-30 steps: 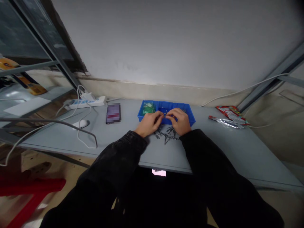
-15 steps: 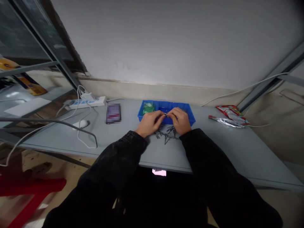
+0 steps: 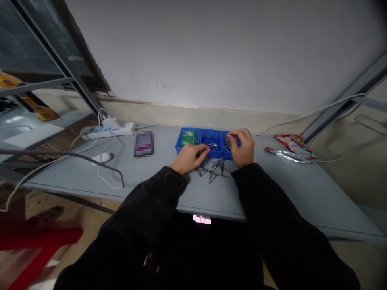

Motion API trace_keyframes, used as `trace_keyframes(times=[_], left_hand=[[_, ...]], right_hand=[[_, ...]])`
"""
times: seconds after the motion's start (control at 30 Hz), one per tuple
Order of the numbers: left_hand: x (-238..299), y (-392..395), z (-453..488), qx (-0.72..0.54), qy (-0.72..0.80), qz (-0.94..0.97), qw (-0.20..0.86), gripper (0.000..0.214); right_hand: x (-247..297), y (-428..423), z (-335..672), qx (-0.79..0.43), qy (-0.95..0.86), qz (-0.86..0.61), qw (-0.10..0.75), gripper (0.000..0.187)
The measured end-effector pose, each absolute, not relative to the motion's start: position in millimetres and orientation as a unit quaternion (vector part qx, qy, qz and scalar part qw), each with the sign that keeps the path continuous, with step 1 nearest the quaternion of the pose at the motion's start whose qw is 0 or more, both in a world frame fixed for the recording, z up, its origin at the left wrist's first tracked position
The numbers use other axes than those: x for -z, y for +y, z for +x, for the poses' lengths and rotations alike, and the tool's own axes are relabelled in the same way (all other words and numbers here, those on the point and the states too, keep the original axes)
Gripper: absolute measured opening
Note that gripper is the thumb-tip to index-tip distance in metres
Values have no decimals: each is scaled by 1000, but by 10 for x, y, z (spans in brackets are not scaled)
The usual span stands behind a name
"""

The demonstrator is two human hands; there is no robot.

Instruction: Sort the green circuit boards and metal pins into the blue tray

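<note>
The person wears a loose black long-sleeved top. The left sleeve [image 3: 148, 201] looks crinkled and faintly sheened near the cuff, the right sleeve [image 3: 266, 201] is plainer, and both stop at the wrists, leaving the left hand [image 3: 190, 158] and right hand [image 3: 242, 148] bare.

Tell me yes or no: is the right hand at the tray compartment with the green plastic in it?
No, the right hand is at the far-right compartment of the blue divided tray, while the green plastic lies in the far-left one.

A white wall [image 3: 223, 52] behind the grey table [image 3: 302, 189] — metal shelving [image 3: 51, 48] left, red stool [image 3: 39, 237] below.
</note>
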State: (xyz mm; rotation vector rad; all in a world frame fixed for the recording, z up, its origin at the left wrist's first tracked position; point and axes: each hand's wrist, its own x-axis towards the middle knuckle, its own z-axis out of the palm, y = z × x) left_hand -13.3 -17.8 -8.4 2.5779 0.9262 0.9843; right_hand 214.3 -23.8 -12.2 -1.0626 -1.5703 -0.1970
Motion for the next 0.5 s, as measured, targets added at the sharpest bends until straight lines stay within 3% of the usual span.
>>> trace_keyframes(times=[0.2,0.5], left_hand=[[209,-188,-29,-241,280,919,141,21],[266,-175,-11,-192,304,925,123,20]], right_hand=[[194,-189,2098,95,-727,-455,506,16],[208,-250,1986,76,-745,-442,493,15]])
